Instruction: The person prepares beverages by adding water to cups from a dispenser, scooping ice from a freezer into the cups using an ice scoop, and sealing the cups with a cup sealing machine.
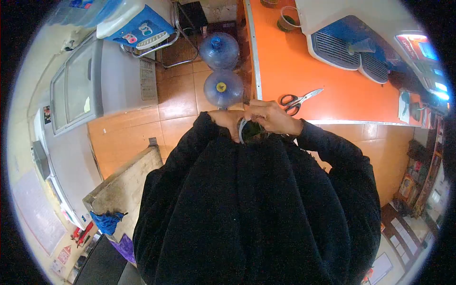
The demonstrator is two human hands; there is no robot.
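Note:
Close to my chest, at the edge of the orange table, my left hand (227, 121) is closed around the side of a round container with a pale rim (242, 130). Something dark green shows inside it, too small and shaded to name. My right hand (273, 117) is bent over the container's top with its fingertips pinched at the rim. Whatever those fingers grip is hidden. Just beyond the right hand, scissors with black handles (298, 100) lie on the table, blades pointing right.
The orange table (285, 66) carries a clear cup (289, 20) and a dispensing machine with drip trays (335, 50). Two blue water jugs (219, 51) stand on the tiled floor. At left are a chest freezer (76, 85) and a worn pale board (126, 183).

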